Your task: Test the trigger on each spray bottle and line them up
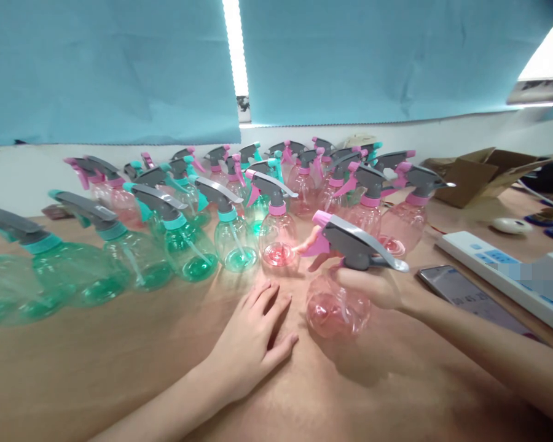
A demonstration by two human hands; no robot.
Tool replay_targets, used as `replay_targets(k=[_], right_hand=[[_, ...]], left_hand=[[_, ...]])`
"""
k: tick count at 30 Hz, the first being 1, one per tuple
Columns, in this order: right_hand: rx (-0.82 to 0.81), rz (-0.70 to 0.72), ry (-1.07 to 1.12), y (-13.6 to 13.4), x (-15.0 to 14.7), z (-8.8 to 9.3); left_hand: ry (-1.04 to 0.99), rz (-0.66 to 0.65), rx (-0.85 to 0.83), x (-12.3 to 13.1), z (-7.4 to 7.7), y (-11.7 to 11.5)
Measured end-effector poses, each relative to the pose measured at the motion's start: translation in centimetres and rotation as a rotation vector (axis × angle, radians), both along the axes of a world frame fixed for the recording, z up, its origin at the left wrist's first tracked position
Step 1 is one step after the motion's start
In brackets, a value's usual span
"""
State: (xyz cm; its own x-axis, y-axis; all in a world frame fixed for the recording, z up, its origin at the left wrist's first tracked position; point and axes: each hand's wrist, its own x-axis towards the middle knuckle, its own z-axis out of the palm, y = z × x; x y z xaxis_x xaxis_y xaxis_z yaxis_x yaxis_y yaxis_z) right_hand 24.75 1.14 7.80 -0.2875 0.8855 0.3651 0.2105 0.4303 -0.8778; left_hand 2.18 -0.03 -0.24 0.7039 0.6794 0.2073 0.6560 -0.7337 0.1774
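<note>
Head view: the right grip [366, 287], just right of the frame's centre, is closed around the neck of a pink spray bottle [336, 310], beneath its grey sprayer head [350, 242]. A finger shows beyond the pink trigger [316, 245]; whether it presses on it, I cannot tell. The bottle leans a little, and whether its base touches the bench [166, 380] is unclear.

The left grip [258, 331], at lower centre, is released, fingers spread and palm down on the bench, holding nothing.

The bottle looks like thin, clear plastic, so I would judge it light, smooth and rather slippery on its round belly, and likely to give if squeezed there. The sprayer head seems stiffer and makes the top bulky, so a hold low on the body may let it tip. The narrow neck looks the surest place to take it, with fingers kept off the trigger, which should swing easily under pressure.

Nearest beyond it stands an upright pink-collared spray bottle [278, 236], at mid-frame; a row of green spray bottles [191, 252] runs towards the left edge. At the right of the frame lie a smartphone [470, 294] and a white power strip [493, 264].
</note>
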Motion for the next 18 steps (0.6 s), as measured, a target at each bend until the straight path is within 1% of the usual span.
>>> replay_targets(k=[2,7,11,15,18], right_hand=[[0.010,-0.031,-0.043,-0.1,0.0,0.0],[0.125,-0.058,-0.118,-0.3,-0.2,0.8],[0.118,-0.048,-0.120,-0.4,-0.6,1.2],[0.130,-0.084,-0.108,-0.3,-0.5,0.8],[0.145,-0.080,-0.153,-0.1,0.0,0.2]], left_hand=[[0.005,-0.003,0.001,0.0,0.0,0.0],[0.017,-0.005,0.004,0.0,0.2,0.0],[0.003,-0.006,0.002,0.1,0.2,-0.1],[-0.002,-0.004,-0.004,0.0,0.2,-0.1],[0.003,-0.004,-0.004,0.0,0.1,0.0]])
